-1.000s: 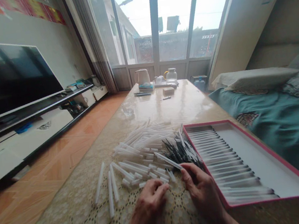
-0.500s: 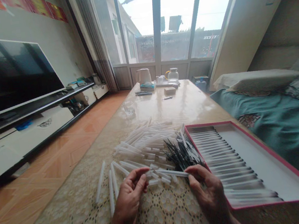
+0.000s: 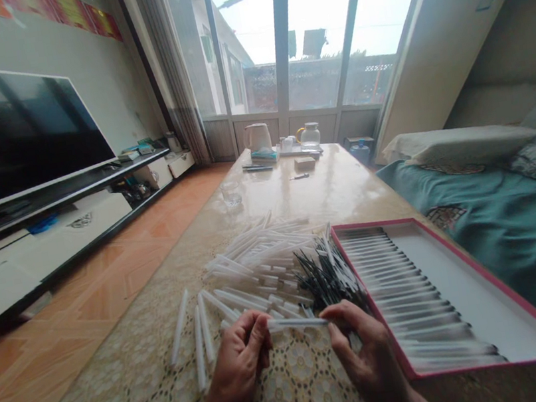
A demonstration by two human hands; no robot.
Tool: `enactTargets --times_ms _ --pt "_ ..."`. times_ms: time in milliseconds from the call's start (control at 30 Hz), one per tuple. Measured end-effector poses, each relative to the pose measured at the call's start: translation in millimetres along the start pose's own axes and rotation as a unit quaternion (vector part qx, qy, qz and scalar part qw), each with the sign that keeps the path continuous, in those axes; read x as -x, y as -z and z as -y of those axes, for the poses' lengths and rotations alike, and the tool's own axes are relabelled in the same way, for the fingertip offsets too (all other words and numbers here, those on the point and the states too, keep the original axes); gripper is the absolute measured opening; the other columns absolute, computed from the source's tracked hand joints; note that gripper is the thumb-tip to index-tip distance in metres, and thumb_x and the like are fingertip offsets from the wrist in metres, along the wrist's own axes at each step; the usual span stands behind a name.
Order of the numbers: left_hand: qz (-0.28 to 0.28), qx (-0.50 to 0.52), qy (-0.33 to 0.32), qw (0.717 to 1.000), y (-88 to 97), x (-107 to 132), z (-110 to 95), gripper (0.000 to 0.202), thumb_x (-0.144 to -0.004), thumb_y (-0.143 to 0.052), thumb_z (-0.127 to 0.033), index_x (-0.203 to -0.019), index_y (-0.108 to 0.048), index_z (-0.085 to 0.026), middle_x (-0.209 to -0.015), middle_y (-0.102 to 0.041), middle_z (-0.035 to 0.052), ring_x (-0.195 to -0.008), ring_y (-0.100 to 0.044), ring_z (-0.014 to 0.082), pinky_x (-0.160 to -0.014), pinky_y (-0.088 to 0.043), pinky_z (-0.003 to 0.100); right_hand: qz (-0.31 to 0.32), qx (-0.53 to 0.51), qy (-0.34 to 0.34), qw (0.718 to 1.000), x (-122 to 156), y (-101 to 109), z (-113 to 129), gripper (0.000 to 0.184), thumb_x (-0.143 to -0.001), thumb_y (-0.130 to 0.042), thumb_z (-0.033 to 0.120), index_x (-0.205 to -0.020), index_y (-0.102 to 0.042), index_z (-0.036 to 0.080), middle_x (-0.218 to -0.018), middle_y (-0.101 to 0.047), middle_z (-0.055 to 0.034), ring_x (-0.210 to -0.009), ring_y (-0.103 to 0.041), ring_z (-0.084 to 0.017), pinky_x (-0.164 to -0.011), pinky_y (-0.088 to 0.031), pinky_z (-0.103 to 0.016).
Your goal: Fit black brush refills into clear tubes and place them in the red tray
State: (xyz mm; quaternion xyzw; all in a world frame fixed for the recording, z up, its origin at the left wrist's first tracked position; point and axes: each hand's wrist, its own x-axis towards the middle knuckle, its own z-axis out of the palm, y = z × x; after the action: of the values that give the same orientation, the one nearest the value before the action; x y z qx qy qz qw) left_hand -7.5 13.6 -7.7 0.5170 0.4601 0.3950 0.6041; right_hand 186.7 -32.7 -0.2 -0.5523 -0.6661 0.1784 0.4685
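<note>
White tube [image 3: 296, 323], held roughly level over the near bench [image 3: 137, 375]. The grip of the left hand [image 3: 240, 353] pinches its left end; that of the right hand [image 3: 366, 351], its right. Just beyond lie a heap of loose tubes [image 3: 267, 245] and dark slender pieces [image 3: 324, 283]; a pink-rimmed box [image 3: 482, 283] (tubes rowed inside) crowds the right. Far: kettle [image 3: 258, 137], glass jug [image 3: 310, 136].

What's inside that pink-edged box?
The pink-edged box holds a row of dark-ended white tubes on its left; its white bottom shows to their right. The tubes cover whatever lies underneath.
</note>
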Motion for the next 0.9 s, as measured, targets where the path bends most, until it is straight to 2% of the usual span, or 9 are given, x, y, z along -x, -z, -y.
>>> enactTargets --times_ms 100,200,333,433,533,600,767,900 --pt "-0.024 -0.005 -0.002 1.000 -1.8 0.6 0.4 0.036 -0.081 -0.049 -0.049 -0.065 -0.049 -0.017 -0.050 -0.048 -0.0062 -0.038 -0.037 0.0055 -0.039 -0.027 0.018 0.058 0.019 0.020 0.998 -2.7 0.6 0.4 0.016 -0.088 -0.044 0.023 -0.089 -0.060 0.018 -0.069 -0.055 -0.0004 -0.057 -0.052 -0.012 -0.054 -0.040 -0.021" --pt "-0.044 -0.017 0.004 0.999 -3.0 1.2 1.7 0.038 -0.081 -0.048 -0.052 -0.065 -0.049 -0.017 -0.049 -0.052 -0.0056 -0.035 -0.039 0.0055 -0.036 -0.026 0.018 0.110 0.123 0.056 0.985 -2.7 -0.6 -2.5 0.017 -0.089 -0.046 0.026 -0.088 -0.062 0.020 -0.071 -0.059 -0.0011 -0.058 -0.055 -0.013 -0.055 -0.037 -0.022" --pt "-0.005 -0.003 0.000 1.000 -6.1 2.4 5.7 0.037 -0.079 -0.051 -0.052 -0.067 -0.049 -0.017 -0.048 -0.052 -0.0059 -0.034 -0.040 0.0048 -0.035 -0.026 0.017 0.153 0.271 0.135 0.941 -0.3 -4.2 -4.1 0.014 -0.089 -0.047 0.022 -0.082 -0.059 0.019 -0.068 -0.060 -0.0016 -0.059 -0.056 -0.015 -0.054 -0.033 -0.024" --pt "0.024 0.024 0.012 0.999 -9.5 3.7 8.9 0.033 -0.078 -0.053 -0.051 -0.072 -0.049 -0.018 -0.046 -0.051 -0.0071 -0.031 -0.036 0.0041 -0.033 -0.022 0.016 0.165 0.294 0.165 0.927 1.1 -5.5 -3.8 0.012 -0.088 -0.046 0.018 -0.083 -0.057 0.020 -0.069 -0.060 -0.0010 -0.058 -0.056 -0.015 -0.053 -0.031 -0.024" --pt "0.032 0.020 0.014 0.999 -12.1 5.4 9.0 0.032 -0.078 -0.054 -0.050 -0.072 -0.049 -0.019 -0.044 -0.050 -0.0078 -0.030 -0.033 0.0033 -0.032 -0.020 0.016 0.170 0.271 0.158 0.934 2.2 -5.6 -4.6 0.016 -0.089 -0.044 0.019 -0.079 -0.056 0.020 -0.066 -0.061 -0.0008 -0.055 -0.055 -0.014 -0.050 -0.029 -0.023" --pt "0.029 0.016 0.011 0.999 -13.3 7.1 7.4 0.033 -0.078 -0.054 -0.050 -0.070 -0.049 -0.018 -0.043 -0.047 -0.0085 -0.030 -0.030 0.0023 -0.031 -0.020 0.015 0.175 0.237 0.130 0.947 2.7 -5.8 -4.8 0.020 -0.090 -0.041 0.021 -0.077 -0.056 0.020 -0.066 -0.062 -0.0006 -0.053 -0.055 -0.012 -0.049 -0.030 -0.022" --pt "0.016 0.025 -0.013 0.999 -17.5 12.8 4.5 0.032 -0.079 -0.053 -0.050 -0.069 -0.049 -0.019 -0.041 -0.043 -0.0097 -0.029 -0.025 0.0020 -0.031 -0.019 0.014 0.209 0.096 0.024 0.973 1.2 -4.0 2.0 0.030 -0.091 -0.041 0.028 -0.069 -0.058 0.019 -0.058 -0.056 0.0023 -0.054 -0.052 -0.011 -0.052 -0.033 -0.019" --pt "0.003 0.027 -0.032 0.999 -19.2 16.7 4.0 0.030 -0.080 -0.053 -0.047 -0.069 -0.049 -0.019 -0.042 -0.043 -0.0092 -0.030 -0.026 0.0024 -0.031 -0.019 0.014 0.236 -0.038 -0.070 0.969 -2.6 2.1 8.4 0.036 -0.089 -0.045 0.036 -0.069 -0.067 0.017 -0.053 -0.043 0.0046 -0.052 -0.043 -0.009 -0.050 -0.032 -0.018"
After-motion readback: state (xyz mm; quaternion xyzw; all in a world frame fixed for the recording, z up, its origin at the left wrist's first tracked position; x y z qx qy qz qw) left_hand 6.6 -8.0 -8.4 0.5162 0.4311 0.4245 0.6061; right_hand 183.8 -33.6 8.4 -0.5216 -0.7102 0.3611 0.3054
